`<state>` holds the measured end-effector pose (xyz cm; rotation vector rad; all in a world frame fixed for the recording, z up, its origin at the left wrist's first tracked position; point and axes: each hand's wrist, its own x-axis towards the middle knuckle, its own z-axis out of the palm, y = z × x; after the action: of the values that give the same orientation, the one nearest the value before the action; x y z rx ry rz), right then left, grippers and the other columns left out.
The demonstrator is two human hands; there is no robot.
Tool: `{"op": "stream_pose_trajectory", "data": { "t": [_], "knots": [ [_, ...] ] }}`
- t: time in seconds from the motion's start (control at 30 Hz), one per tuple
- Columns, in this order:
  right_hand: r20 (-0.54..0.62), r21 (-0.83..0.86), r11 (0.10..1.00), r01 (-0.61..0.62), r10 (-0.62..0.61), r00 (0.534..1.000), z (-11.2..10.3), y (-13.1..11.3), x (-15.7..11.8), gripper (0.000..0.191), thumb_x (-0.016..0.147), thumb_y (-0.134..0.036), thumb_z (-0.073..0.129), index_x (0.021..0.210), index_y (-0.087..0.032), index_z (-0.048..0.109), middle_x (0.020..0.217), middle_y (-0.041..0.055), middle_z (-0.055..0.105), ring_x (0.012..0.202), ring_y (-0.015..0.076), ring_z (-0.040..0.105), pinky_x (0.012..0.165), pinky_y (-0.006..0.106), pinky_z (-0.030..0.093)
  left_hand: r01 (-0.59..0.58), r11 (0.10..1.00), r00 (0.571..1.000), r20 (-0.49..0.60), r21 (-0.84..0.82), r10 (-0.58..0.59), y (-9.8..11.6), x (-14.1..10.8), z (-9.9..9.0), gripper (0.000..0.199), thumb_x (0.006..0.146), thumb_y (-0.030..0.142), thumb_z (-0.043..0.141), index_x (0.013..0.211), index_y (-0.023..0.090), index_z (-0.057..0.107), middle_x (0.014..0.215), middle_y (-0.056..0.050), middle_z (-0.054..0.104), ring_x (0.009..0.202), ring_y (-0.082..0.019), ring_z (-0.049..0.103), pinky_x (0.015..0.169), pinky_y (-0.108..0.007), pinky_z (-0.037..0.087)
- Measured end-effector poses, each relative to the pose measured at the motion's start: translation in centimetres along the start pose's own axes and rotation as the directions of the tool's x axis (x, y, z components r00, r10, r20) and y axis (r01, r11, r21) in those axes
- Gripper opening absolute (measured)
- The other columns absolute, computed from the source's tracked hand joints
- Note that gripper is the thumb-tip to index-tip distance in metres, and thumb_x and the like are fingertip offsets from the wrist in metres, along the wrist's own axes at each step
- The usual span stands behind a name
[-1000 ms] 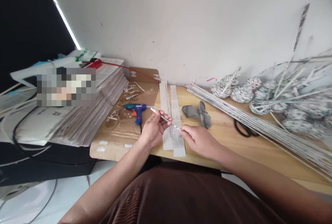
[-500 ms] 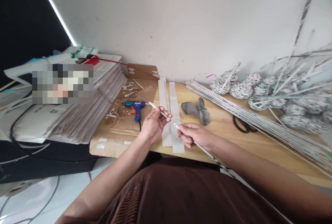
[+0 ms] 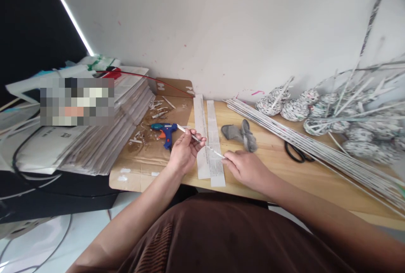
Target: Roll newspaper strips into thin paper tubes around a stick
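Observation:
A thin rolled paper stick (image 3: 214, 151) with printed marks runs between my two hands above the table. My left hand (image 3: 186, 148), palm turned up, pinches it near its white left end, which sticks out past the thumb. My right hand (image 3: 243, 166) is closed around the stick farther right, back of the hand up, hiding what lies inside the fingers. Two flat paper strips, a longer one (image 3: 200, 138) and a printed one (image 3: 216, 138), lie on the table beneath the stick. Left of my left hand lies a blue glue gun (image 3: 167, 134) on cardboard.
Right of the strips are a grey cloth bundle (image 3: 238, 134) and black-handled scissors (image 3: 294, 151), partly under a bundle of paper sticks (image 3: 284, 138). Woven paper balls (image 3: 294, 109) crowd the back right. A tall paper stack (image 3: 104, 142) and cables stand left. Scraps litter the cardboard (image 3: 136, 167).
My right hand has moved slightly right and turned palm down, so more stick shows between my hands. The stick's trailing part no longer shows below my right hand. My left hand shifted slightly left.

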<state>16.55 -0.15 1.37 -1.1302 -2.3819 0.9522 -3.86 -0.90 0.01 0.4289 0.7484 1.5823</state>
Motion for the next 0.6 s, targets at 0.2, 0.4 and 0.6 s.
{"op": "stream_pose_trajectory", "data": {
  "t": [0.2,0.4,0.6],
  "knots": [
    [0.286,0.435,0.858,-0.272,0.155,0.946,-0.16,0.13,-0.3,0.046,0.096,-0.055,0.03,0.087,-0.018,0.056,0.052,-0.0046,0.043,0.048,0.0124,0.043,0.054,0.026,0.037,-0.006,1.0,1.0,0.017,-0.008,0.006,0.18,0.1,-0.01,0.019,0.091,0.03,0.055,0.082,0.014,0.059,0.072,-0.003,0.061,0.072,-0.013,0.066,0.069,-0.023,0.056],
    [0.236,0.391,0.892,-0.228,0.143,0.961,-0.57,0.43,-0.59,0.042,0.094,-0.054,0.038,0.08,-0.019,0.055,0.052,-0.0046,0.042,0.047,0.0108,0.039,0.053,0.025,0.035,-0.007,1.0,1.0,0.001,-0.011,0.007,0.28,-0.03,0.01,0.019,0.091,0.03,0.055,0.082,0.014,0.059,0.072,-0.003,0.061,0.072,-0.014,0.066,0.068,-0.023,0.056],
    [0.19,0.191,0.972,-0.134,0.098,0.977,-0.7,0.31,-0.74,0.037,0.093,-0.05,0.044,0.077,-0.019,0.055,0.056,-0.0033,0.047,0.052,0.0118,0.045,0.053,0.025,0.031,-0.029,1.0,0.999,-0.024,-0.009,0.029,0.47,-0.03,-0.05,0.019,0.09,0.032,0.057,0.081,0.015,0.059,0.071,-0.004,0.061,0.071,-0.014,0.065,0.068,-0.024,0.056]
  ]
}}
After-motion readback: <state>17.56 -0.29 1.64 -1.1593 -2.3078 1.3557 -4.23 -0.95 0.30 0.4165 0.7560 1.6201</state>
